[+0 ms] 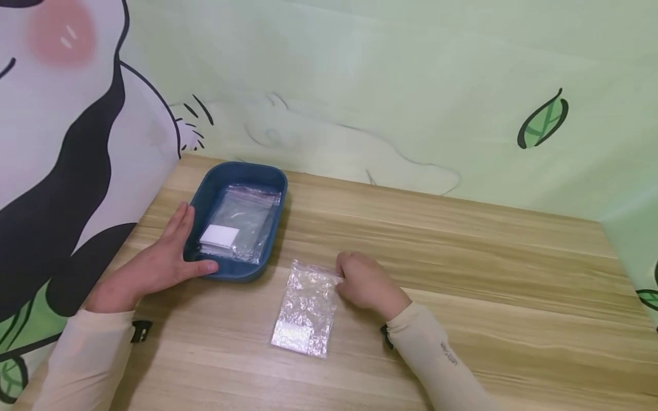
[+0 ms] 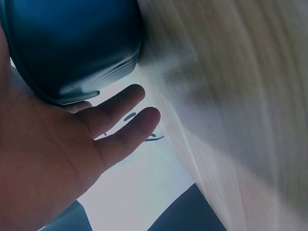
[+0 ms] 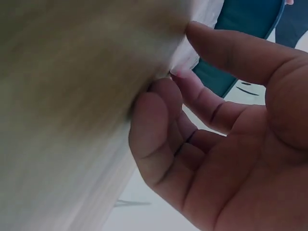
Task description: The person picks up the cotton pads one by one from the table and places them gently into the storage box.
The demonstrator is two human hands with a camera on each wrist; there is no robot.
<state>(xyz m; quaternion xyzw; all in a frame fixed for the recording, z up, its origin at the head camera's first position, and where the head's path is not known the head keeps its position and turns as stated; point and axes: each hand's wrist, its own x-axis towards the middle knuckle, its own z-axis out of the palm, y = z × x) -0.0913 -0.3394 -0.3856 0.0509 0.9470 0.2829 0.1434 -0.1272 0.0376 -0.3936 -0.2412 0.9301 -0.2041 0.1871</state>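
A clear zip-lock bag with a white patch near its lower end lies flat on the wooden table. My right hand is at its upper right corner, holding the edge between thumb and index finger; the other fingers curl in against the tabletop. To the left stands a blue tray with clear zip-lock bags and a white rectangle inside. My left hand rests at the tray's near left corner, thumb at the rim, fingers stretched along the outer side.
The wooden table meets a pale green wall covering at its back edge. A large panda drawing covers the left side. Both sleeves have a dark piece at the wrist.
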